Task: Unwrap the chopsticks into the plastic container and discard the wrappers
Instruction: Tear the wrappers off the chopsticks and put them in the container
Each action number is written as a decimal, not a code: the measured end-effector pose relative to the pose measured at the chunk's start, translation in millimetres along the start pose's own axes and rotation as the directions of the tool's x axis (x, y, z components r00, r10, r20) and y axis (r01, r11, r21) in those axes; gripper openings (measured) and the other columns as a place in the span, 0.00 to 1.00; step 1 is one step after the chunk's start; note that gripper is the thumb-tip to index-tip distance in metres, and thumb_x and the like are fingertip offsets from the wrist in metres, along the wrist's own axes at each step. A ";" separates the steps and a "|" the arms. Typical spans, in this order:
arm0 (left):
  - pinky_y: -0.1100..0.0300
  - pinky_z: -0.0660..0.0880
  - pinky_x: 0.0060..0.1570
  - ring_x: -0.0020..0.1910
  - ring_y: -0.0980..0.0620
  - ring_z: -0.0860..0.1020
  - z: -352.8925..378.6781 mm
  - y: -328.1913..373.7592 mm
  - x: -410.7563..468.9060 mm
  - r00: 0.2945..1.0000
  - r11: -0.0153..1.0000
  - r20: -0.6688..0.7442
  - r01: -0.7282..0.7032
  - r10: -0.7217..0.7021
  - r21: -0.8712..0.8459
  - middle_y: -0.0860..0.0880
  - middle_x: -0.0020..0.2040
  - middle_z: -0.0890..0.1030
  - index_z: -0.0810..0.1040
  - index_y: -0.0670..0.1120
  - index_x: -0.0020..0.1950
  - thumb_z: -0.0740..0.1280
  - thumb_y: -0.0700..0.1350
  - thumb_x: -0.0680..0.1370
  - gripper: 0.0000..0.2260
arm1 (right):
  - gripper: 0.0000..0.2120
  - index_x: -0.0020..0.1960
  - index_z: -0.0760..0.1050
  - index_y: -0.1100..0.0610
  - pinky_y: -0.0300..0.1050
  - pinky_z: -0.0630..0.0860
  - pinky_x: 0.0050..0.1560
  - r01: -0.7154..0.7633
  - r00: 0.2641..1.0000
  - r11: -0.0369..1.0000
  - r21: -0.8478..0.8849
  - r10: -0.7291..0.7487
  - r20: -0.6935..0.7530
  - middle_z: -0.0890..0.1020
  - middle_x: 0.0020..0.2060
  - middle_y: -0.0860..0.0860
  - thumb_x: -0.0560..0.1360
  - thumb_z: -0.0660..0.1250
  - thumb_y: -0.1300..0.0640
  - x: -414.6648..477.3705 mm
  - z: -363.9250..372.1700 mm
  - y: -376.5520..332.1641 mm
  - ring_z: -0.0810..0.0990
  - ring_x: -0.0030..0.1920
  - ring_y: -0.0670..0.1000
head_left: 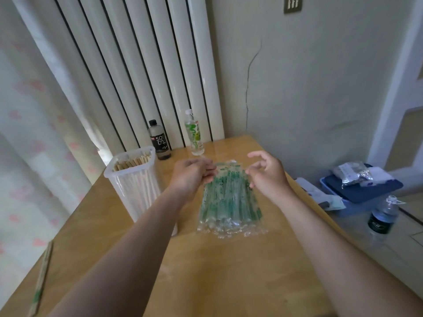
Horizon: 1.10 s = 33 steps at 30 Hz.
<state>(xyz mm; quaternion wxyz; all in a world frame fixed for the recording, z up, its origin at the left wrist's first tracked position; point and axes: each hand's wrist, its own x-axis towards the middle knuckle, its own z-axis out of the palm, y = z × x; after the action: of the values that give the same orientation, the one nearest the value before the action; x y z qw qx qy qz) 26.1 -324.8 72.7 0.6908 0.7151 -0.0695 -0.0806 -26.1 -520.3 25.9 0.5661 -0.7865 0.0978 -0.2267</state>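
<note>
A pile of clear wrappers with green print (230,202) lies on the wooden table (240,271), blurred. My left hand (192,173) grips the pile's far left corner, fingers curled over its edge. My right hand (267,172) is at the far right corner with its fingers spread and loosely bent, fingertips touching the wrappers. A tall clear plastic container (135,181), standing left of my left hand, holds several bare wooden chopsticks upright. One wrapped pair of chopsticks (42,277) lies at the table's near left edge.
A dark soda bottle (159,140) and a green-labelled bottle (194,133) stand at the table's far edge by the white radiator. To the right, off the table, are a blue box (364,191) with packets on it and a water bottle (382,216).
</note>
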 end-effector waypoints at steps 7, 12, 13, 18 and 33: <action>0.61 0.73 0.35 0.34 0.53 0.74 4.5 6.3 2.9 0.977 0.899 -0.088 -0.143 0.196 0.415 0.48 0.36 0.78 0.81 0.42 0.45 0.70 0.43 0.80 0.06 | 0.14 0.56 0.77 0.52 0.44 0.74 0.36 -0.165 0.978 0.985 0.045 0.170 -0.121 0.83 0.46 0.56 0.77 0.63 0.68 -3.6 -7.0 38.9 0.79 0.34 0.54; 0.59 0.73 0.39 0.36 0.50 0.77 13.9 17.1 14.4 0.986 0.859 -0.040 -0.119 0.159 0.498 0.44 0.39 0.80 0.80 0.37 0.45 0.69 0.37 0.79 0.05 | 0.12 0.50 0.77 0.51 0.46 0.75 0.41 -0.262 0.960 0.965 -0.001 0.261 -0.100 0.82 0.51 0.56 0.77 0.62 0.67 -6.9 -1.2 60.8 0.80 0.44 0.54; 0.61 0.73 0.37 0.38 0.50 0.78 15.4 16.9 17.8 0.991 0.850 -0.030 -0.096 0.130 0.518 0.44 0.41 0.81 0.80 0.37 0.46 0.69 0.36 0.78 0.03 | 0.11 0.52 0.77 0.52 0.45 0.75 0.43 -0.279 0.956 0.960 -0.028 0.276 -0.096 0.81 0.52 0.55 0.77 0.62 0.66 -8.7 0.3 66.0 0.80 0.47 0.54; 0.62 0.70 0.32 0.35 0.51 0.77 22.9 -7.6 40.8 0.999 0.823 -0.051 0.028 0.001 0.567 0.43 0.39 0.81 0.79 0.39 0.46 0.72 0.39 0.78 0.04 | 0.08 0.54 0.77 0.55 0.47 0.76 0.45 -0.260 0.964 0.952 -0.161 0.247 -0.098 0.79 0.48 0.49 0.78 0.63 0.63 -12.4 3.8 78.1 0.77 0.44 0.49; 0.52 0.77 0.35 0.40 0.42 0.82 44.3 -53.6 82.0 0.991 0.565 -0.119 0.061 0.065 0.823 0.40 0.39 0.83 0.80 0.39 0.42 0.73 0.47 0.76 0.11 | 0.03 0.49 0.76 0.55 0.53 0.80 0.44 -0.171 0.985 0.951 -0.257 0.161 -0.060 0.81 0.40 0.51 0.78 0.65 0.62 -10.1 7.2 82.8 0.81 0.42 0.53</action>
<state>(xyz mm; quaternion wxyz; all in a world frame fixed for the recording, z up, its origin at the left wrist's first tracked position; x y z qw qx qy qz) 96.3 -383.4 16.1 0.2806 0.9583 -0.0529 0.0106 -23.1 -538.2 -55.8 0.4723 -0.8388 0.2033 -0.1786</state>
